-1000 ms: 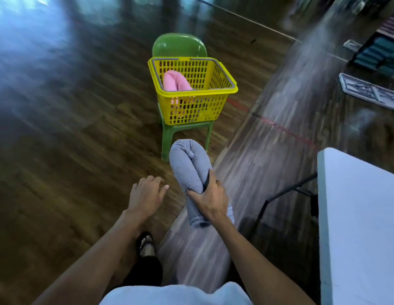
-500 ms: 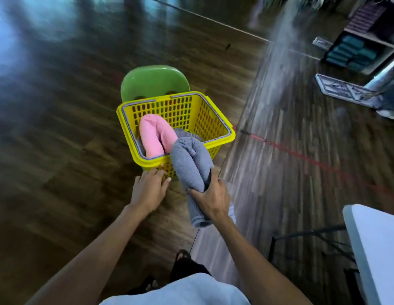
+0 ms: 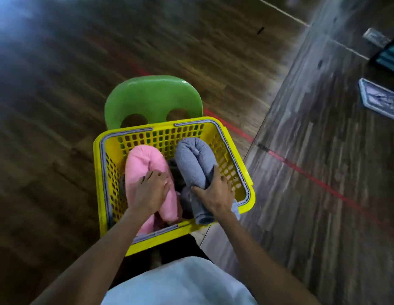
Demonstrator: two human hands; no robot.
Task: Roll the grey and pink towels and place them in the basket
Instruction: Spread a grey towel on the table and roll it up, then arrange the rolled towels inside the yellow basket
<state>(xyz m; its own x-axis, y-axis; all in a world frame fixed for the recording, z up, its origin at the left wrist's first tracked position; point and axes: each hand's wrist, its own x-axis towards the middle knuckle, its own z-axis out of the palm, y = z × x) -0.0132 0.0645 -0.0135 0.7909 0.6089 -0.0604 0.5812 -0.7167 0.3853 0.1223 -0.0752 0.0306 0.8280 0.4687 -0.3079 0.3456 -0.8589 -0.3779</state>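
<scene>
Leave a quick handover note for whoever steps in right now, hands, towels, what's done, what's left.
Left hand: rests on the rolled pink towel, which lies inside the yellow basket.
Right hand: grips the rolled grey towel, held over the basket's right half, its lower end above the near rim.
Done: both rolled, pink in.
Left: lower the grey roll beside the pink and let go.

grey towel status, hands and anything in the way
Right hand grips grey towel, over basket. Left hand on pink towel. Nothing blocking.
</scene>
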